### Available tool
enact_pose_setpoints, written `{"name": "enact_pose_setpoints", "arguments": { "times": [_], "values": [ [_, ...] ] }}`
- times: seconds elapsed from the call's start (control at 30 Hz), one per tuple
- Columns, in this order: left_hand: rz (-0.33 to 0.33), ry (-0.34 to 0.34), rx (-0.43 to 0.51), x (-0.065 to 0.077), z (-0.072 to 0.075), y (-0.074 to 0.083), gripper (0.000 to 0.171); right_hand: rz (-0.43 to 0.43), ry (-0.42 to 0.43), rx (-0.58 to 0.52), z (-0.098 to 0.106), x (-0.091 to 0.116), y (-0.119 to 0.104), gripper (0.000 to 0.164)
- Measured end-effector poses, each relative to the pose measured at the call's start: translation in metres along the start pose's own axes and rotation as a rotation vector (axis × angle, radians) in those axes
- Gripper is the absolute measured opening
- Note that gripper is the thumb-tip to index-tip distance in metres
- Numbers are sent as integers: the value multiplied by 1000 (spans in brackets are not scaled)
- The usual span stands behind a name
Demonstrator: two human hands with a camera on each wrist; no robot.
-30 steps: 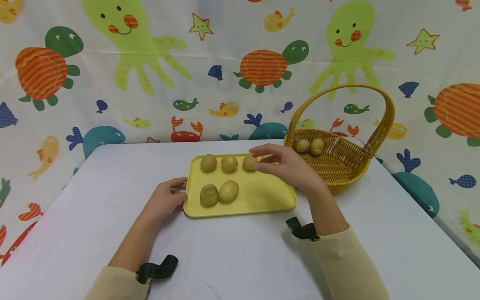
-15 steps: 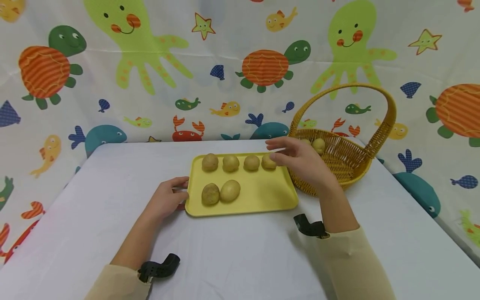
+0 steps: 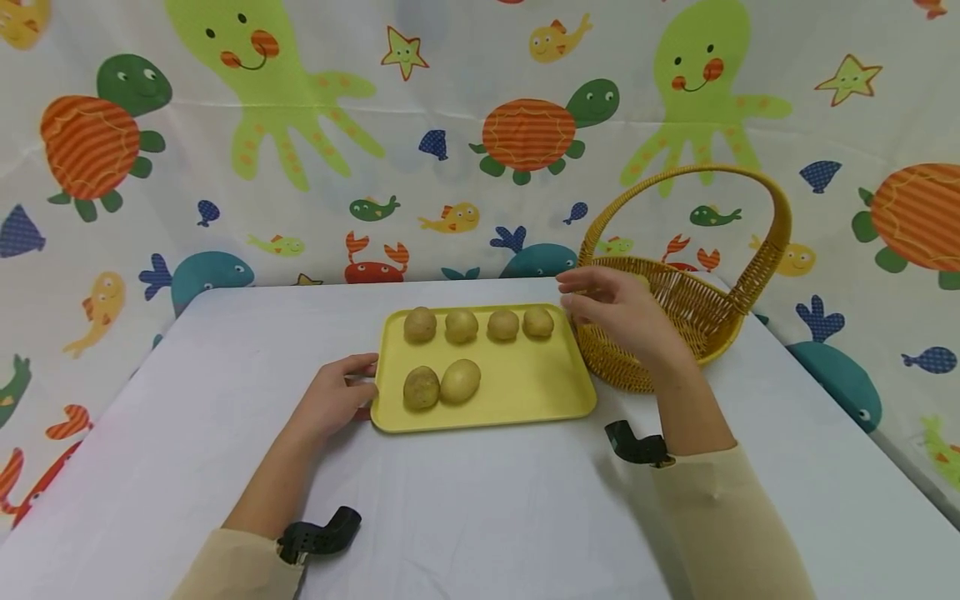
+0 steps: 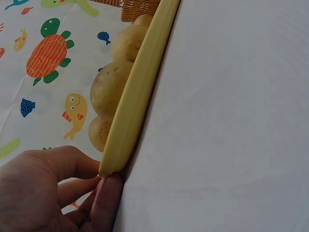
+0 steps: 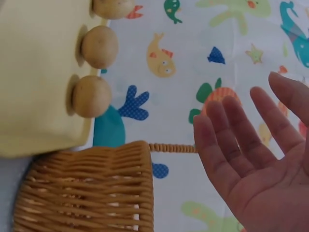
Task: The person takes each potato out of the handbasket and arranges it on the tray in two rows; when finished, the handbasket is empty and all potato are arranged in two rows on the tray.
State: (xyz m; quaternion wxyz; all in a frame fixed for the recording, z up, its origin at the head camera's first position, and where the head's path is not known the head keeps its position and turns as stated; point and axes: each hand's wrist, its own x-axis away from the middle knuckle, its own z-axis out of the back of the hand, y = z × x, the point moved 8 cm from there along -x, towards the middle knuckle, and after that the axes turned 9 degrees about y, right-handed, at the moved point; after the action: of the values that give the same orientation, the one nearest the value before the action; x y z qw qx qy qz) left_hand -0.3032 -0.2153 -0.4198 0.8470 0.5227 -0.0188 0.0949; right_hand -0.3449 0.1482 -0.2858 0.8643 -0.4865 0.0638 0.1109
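Observation:
At its left end, the yellow tray (image 3: 525, 387) is pinched between the thumb and fingers of my left hand (image 3: 333, 398); the left wrist view shows the thumb at the rim and a finger under the edge. Potatoes lie on the tray in two rows: several along the back, including the rightmost potato (image 3: 537, 322), and two in front, including a pale oval potato (image 3: 461, 381). My right hand (image 3: 630, 321) hovers with nothing in it in front of the wicker basket (image 3: 705, 312), fingers loosely extended in the right wrist view. It hides most of the basket's potatoes.
The basket stands just right of the tray, its tall arched handle (image 3: 780, 217) rising above it. A white cloth (image 3: 465, 508) covers the table. Behind hangs a curtain (image 3: 300, 217) printed with sea animals.
My right hand has moved right, away from the tray's back row and over to the basket, uncovering the rightmost potato. My left hand has stayed at the tray's left end.

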Motion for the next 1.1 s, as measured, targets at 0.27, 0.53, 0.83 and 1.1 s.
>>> {"name": "enact_pose_setpoints", "arguments": {
  "times": [0.27, 0.53, 0.83, 1.1],
  "values": [
    [-3, 3, 9, 1, 0, 1, 65, 18, -12, 69, 15, -1, 0, 38],
    [-1, 11, 20, 2, -1, 0, 65, 6, -29, 119, 28, -4, 0, 39],
    [15, 29, 4, 3, -1, -2, 65, -77, -57, 215, 38, -11, 16, 43],
    [15, 34, 1, 4, -1, -2, 65, -136, -80, 235, 50, -18, 33, 63]
  ]
}}
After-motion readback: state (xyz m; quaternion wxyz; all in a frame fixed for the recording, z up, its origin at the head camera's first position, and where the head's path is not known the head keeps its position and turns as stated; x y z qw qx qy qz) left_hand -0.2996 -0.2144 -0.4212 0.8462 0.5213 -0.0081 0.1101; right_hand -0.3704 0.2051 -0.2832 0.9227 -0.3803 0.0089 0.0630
